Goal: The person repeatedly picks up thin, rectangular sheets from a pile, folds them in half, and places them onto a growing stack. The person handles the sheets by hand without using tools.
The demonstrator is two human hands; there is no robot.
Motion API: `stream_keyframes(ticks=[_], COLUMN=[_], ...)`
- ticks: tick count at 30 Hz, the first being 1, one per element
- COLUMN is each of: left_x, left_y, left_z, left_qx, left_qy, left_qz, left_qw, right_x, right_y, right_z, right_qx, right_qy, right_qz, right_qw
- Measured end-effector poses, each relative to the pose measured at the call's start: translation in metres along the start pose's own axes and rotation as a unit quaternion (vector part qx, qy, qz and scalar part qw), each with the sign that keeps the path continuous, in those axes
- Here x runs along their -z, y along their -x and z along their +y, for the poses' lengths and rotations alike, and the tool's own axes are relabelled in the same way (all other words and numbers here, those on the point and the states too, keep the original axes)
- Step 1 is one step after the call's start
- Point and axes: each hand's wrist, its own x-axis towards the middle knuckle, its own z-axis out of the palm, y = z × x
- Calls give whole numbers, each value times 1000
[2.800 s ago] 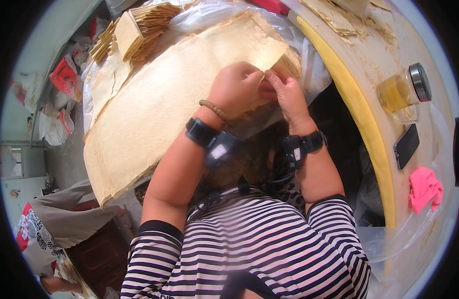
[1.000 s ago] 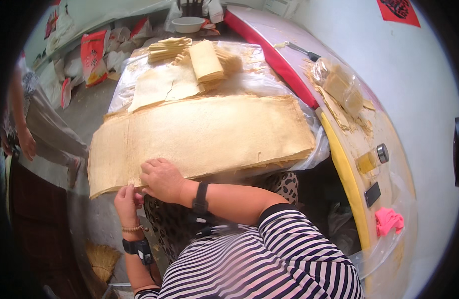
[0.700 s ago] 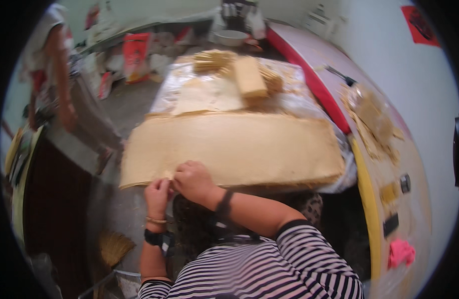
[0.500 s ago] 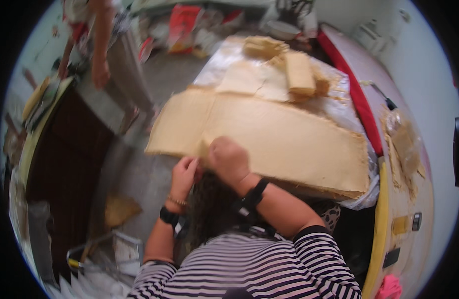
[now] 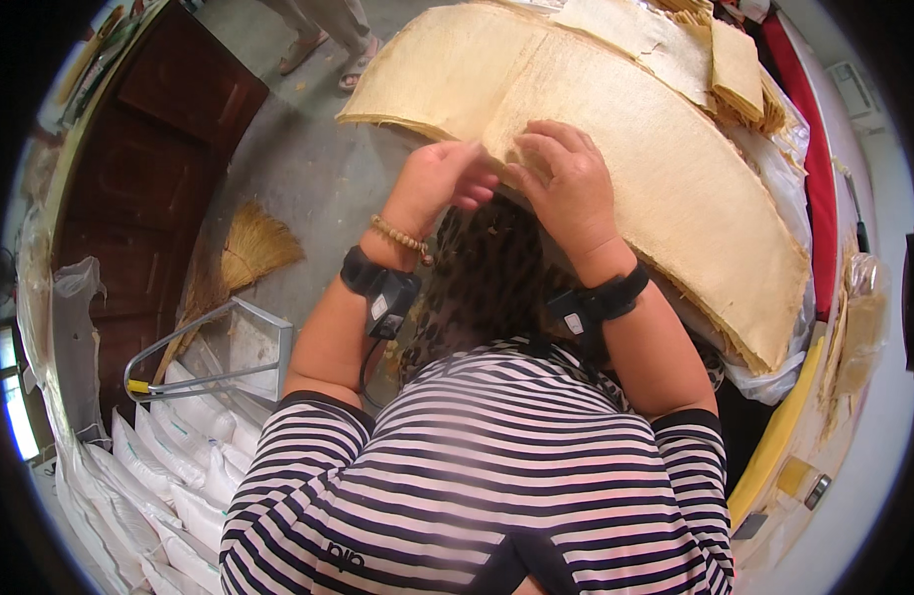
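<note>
A thick stack of thin, pale yellow sheets with ragged edges lies in front of me, a faint crease running across its left part. Over its near edge, my right hand has bent fingers held apart, with the fingertips at the top sheet; nothing shows in its grasp. Just left of it, my left hand hovers by the same edge, its fingers loosely curved and apart, slightly blurred, and holding nothing visible. Whether either hand touches the sheet is hard to make out.
Smaller folded sheets sit behind the stack, on clear plastic. A red strip borders the right side. At left are a straw broom, a metal frame, white sacks and brown doors. Another person's feet stand beyond.
My hands have come apart from close together at the sheet's near edge. The small raised flap there now lies flat. The view has tilted down, so everything sits higher in it.
</note>
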Motion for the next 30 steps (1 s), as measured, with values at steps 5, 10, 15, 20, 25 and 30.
stream_keyframes(ticks=[5, 10, 15, 20, 25, 30], left_x=[2, 1, -4, -9, -9, -13], left_y=[-1, -2, -3, -4, -6, -5], left_z=[-7, -11, -7, -1, -1, 2], left_qx=[19, 11, 11, 33, 20, 8], left_qy=[64, 61, 18, 37, 19, -15], left_qz=[-26, -35, -12, 10, 5, 8], left_qw=[997, 997, 1000, 999, 1000, 1000], right_x=[-1, 1, -2, -14, -21, -11], right_y=[3, 0, -7, -16, -21, -25], right_z=[5, 3, -6, -13, -9, 4], right_qx=[-6, 6, -4, -38, -83, -270], right_qy=[4, 5, -17, 29, -27, -216], right_qz=[-21, -23, -18, -13, 22, 70], right_qw=[1000, 1000, 1000, 999, 996, 936])
